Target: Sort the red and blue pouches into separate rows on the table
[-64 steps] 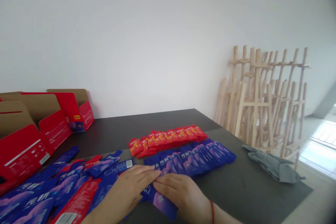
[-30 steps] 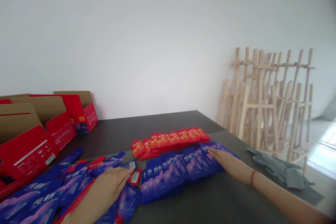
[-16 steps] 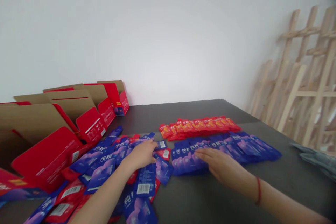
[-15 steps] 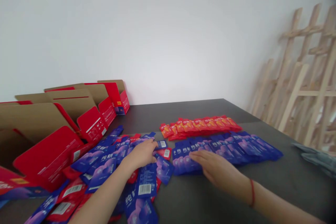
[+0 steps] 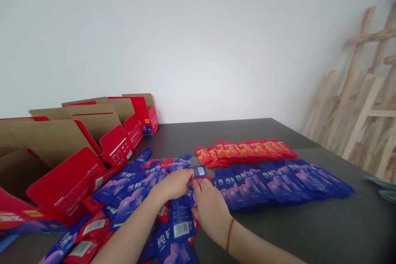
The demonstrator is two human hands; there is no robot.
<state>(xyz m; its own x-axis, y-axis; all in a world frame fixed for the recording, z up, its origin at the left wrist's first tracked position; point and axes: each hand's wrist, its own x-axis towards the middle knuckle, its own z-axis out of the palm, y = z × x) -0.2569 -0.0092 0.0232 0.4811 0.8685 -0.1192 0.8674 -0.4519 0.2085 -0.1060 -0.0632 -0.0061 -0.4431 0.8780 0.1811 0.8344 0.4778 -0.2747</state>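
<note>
- Blue and red sachets lie in a loose pile (image 5: 130, 192) on the left half of a dark table (image 5: 278, 235), some face up, some showing white barcode labels
- Left hand (image 5: 173, 183) sits on the right edge of that pile, palm down, fingers bent, tips pressing on the sachets there
- Right hand (image 5: 212, 208) lies palm down just beside it, fingers nearly straight and close together, tips touching the left hand's fingertips; nothing is closed inside it
- Between the two sets of fingertips is a blue sachet (image 5: 189, 193); the left hand possibly pinches it, but the spot is blurred and I cannot tell grip from press
- Labelled sachet (image 5: 198, 171), blue with a white barcode patch, lies just beyond the fingertips
- Red string (image 5: 229, 234) goes round the right wrist
- Blue row (image 5: 278, 181) of overlapping sachets runs rightward from just beside the right hand
- Red row (image 5: 247, 150), overlapped the same way, lies behind the blue row, near it and parallel
- Open red boxes (image 5: 62, 181) with brown insides stand along the left side, back to the wall
- Wooden frames (image 5: 355, 107) lean at the far right; grey cloth (image 5: 382, 187) sits at the table's right edge
</note>
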